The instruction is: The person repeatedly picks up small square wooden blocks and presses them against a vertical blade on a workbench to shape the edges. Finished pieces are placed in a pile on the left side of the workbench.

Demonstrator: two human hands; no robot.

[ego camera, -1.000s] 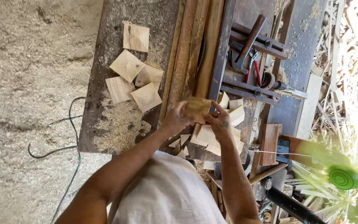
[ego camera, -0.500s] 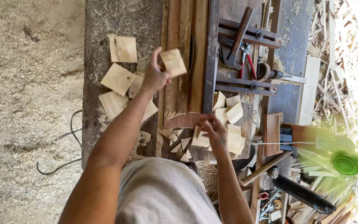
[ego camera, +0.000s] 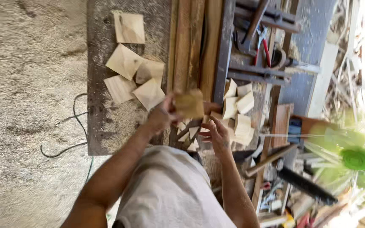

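My left hand [ego camera: 162, 114] grips a square wooden block [ego camera: 189, 104], blurred with motion, above the long planks [ego camera: 191, 42] on the workbench. My right hand [ego camera: 215, 133] hovers just below it with fingers spread and nothing in it, over a heap of small pale wood blocks [ego camera: 239, 107]. Several flat square wood pieces [ego camera: 134, 71] lie in a loose group on the grey bench top [ego camera: 102, 126], left of my left hand.
A metal frame with red-handled pliers [ego camera: 263, 44] sits at the top right. A black cable [ego camera: 70, 126] loops over the sawdust floor on the left. A green plant [ego camera: 351, 158] and assorted tools and scrap wood [ego camera: 275, 194] crowd the right side.
My left hand has come back from the flat squares on the left toward the middle, carrying the block close to my right hand. My right hand stayed over the small block heap.
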